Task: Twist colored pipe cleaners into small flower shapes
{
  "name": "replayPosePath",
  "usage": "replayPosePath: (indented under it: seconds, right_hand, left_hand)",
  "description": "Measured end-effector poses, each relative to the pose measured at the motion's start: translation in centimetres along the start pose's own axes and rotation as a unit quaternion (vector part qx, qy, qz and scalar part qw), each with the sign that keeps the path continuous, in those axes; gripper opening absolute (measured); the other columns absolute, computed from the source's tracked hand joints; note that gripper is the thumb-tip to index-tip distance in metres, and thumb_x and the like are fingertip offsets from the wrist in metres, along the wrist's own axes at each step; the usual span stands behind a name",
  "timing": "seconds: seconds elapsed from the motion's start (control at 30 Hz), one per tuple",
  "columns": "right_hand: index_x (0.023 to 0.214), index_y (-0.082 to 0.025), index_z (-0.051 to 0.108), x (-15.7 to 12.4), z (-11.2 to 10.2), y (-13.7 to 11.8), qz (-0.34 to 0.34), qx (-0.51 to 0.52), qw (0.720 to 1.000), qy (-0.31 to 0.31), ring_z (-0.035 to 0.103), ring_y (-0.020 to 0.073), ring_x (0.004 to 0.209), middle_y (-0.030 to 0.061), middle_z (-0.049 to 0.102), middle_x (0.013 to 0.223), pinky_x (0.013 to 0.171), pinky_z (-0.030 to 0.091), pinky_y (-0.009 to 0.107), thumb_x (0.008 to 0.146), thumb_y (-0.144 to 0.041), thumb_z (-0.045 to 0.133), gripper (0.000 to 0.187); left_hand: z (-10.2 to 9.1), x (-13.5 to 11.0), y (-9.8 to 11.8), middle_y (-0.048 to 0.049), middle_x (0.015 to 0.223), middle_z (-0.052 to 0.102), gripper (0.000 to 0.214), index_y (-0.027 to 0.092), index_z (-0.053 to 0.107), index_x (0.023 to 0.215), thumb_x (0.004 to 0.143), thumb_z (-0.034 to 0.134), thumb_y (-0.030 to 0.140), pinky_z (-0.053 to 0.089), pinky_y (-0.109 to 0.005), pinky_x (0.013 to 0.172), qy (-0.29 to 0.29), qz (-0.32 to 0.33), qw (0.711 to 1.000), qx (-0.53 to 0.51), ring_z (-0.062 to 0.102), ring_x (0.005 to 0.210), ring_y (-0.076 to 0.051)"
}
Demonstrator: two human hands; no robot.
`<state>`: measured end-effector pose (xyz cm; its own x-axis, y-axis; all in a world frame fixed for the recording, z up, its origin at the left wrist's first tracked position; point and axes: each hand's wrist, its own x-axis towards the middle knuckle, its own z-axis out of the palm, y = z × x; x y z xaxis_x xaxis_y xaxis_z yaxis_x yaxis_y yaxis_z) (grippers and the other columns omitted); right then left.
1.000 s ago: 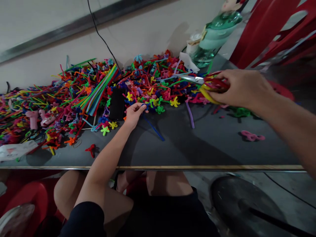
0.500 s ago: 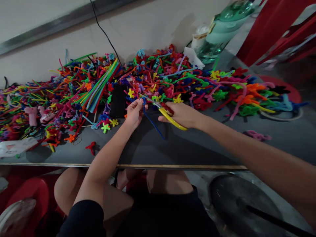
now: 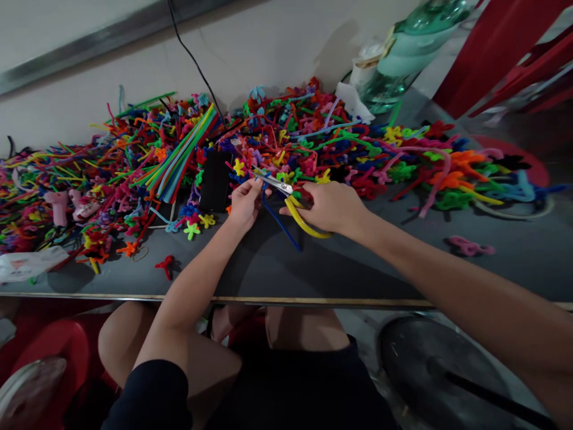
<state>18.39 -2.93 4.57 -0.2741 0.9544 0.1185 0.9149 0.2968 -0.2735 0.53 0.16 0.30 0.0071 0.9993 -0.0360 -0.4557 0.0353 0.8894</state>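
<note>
My left hand (image 3: 244,203) pinches the looped end of a blue pipe cleaner (image 3: 280,222), whose tail trails toward me across the grey table (image 3: 340,272). My right hand (image 3: 333,208) grips scissors (image 3: 293,200) with yellow and red handles. Their blades are parted at the blue pipe cleaner, just beside my left fingertips. Both hands sit at the near edge of a big heap of coloured pipe cleaners and small twisted flower shapes (image 3: 286,143).
A black phone (image 3: 215,182) lies just left of my left hand, a bundle of straight pipe cleaners (image 3: 179,158) beyond it. A green glass bottle (image 3: 398,54) stands at the back right. A pink twisted piece (image 3: 471,246) lies alone to the right. Red plastic chairs (image 3: 492,54) stand behind.
My right hand brought the scissors from the far right over to my left hand, and the blades now straddle the blue pipe cleaner. The left hand stayed put.
</note>
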Motion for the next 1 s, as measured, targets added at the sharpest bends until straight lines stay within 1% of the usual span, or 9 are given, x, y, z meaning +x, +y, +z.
replayPosePath:
  seconds: [0.13,0.23,0.4,0.53,0.6,0.7,0.8,0.9,1.0]
  right_hand:
    - [0.068,-0.02,0.062,-0.1,-0.4,0.2,0.011,0.02,1.0,0.018,0.059,0.0234,0.059,0.0076,0.058,0.054,0.054,0.035,0.031,0.075,-0.077,0.045,0.06]
    - [0.069,-0.019,0.062,0.2,-1.5,1.1,0.071,0.016,0.997,0.03,0.06,0.0257,0.063,0.01,0.059,0.058,0.055,0.037,0.033,0.079,-0.076,0.042,0.061]
    - [0.088,-0.01,0.067,1.7,-4.5,3.6,0.226,-0.078,0.971,0.007,0.063,0.0369,0.091,0.0233,0.067,0.093,0.067,0.043,0.041,0.079,-0.069,0.051,0.061]
    - [0.107,0.002,0.063,2.0,-5.9,5.0,0.292,-0.129,0.947,-0.006,0.057,0.042,0.106,0.0327,0.061,0.11,0.077,0.044,0.048,0.084,-0.04,0.057,0.049]
    - [0.111,0.002,0.061,1.6,-5.8,4.7,0.228,-0.121,0.964,0.065,0.056,0.0403,0.11,0.0313,0.06,0.113,0.085,0.044,0.05,0.084,-0.029,0.057,0.041]
    - [0.116,-0.01,0.061,0.7,-4.4,2.8,0.024,0.026,0.989,0.146,0.053,0.0316,0.117,0.0193,0.061,0.12,0.097,0.04,0.046,0.086,-0.029,0.056,0.036]
    - [0.115,-0.021,0.061,0.4,-2.3,0.5,-0.075,0.293,0.952,0.036,0.063,0.0228,0.097,0.0098,0.067,0.106,0.082,0.05,0.037,0.09,-0.041,0.049,0.034]
    - [0.112,-0.018,0.061,0.8,-0.9,-0.5,-0.077,0.44,0.89,-0.092,0.061,0.0149,0.064,0.0071,0.067,0.083,0.059,0.049,0.029,0.091,-0.049,0.045,0.04]
    - [0.097,-0.016,0.067,0.9,-1.0,0.0,-0.058,0.381,0.918,-0.089,0.053,0.0113,0.051,0.0049,0.065,0.07,0.05,0.039,0.026,0.09,-0.048,0.047,0.038]
  left_hand:
    - [0.2,-0.1,0.6,0.0055,0.061,0.055,0.024,0.015,0.055,0.066,0.08,0.07,0.028,0.045,-0.018,0.057,0.014,0.004,1.0,0.0,0.054,0.054,-0.003]
    - [0.2,-0.1,0.8,0.005,0.063,0.055,0.023,0.016,0.054,0.067,0.081,0.069,0.027,0.045,-0.018,0.057,0.018,0.002,1.0,0.009,0.055,0.056,-0.004]
    - [-0.2,0.1,0.4,0.0032,0.068,0.057,0.016,0.017,0.059,0.072,0.082,0.067,0.025,0.045,-0.02,0.063,-0.021,-0.008,1.0,0.008,0.058,0.066,-0.006]
    - [-0.2,0.1,0.5,0.0032,0.068,0.056,0.013,0.018,0.061,0.072,0.081,0.069,0.025,0.043,-0.019,0.063,-0.052,0.013,0.998,0.014,0.053,0.063,-0.005]
    - [-0.1,-0.1,0.8,0.0031,0.067,0.055,0.013,0.019,0.063,0.073,0.078,0.072,0.026,0.042,-0.019,0.06,-0.073,0.012,0.997,0.016,0.051,0.061,-0.005]
    - [0.1,-0.7,1.1,0.0021,0.066,0.054,0.018,0.019,0.063,0.071,0.073,0.076,0.031,0.041,-0.02,0.057,-0.119,-0.023,0.992,0.035,0.049,0.059,-0.007]
    - [0.2,-1.2,1.3,0.0022,0.063,0.051,0.021,0.019,0.063,0.07,0.071,0.077,0.035,0.041,-0.022,0.057,-0.166,-0.045,0.984,0.05,0.047,0.058,-0.008]
    - [0.1,-1.3,1.5,0.0021,0.063,0.052,0.021,0.019,0.064,0.072,0.072,0.076,0.036,0.041,-0.023,0.059,-0.166,-0.017,0.983,0.071,0.048,0.058,-0.009]
    - [-0.1,-1.0,1.9,0.001,0.065,0.057,0.021,0.017,0.066,0.072,0.07,0.077,0.035,0.039,-0.023,0.059,-0.148,0.021,0.977,0.152,0.05,0.059,-0.009]
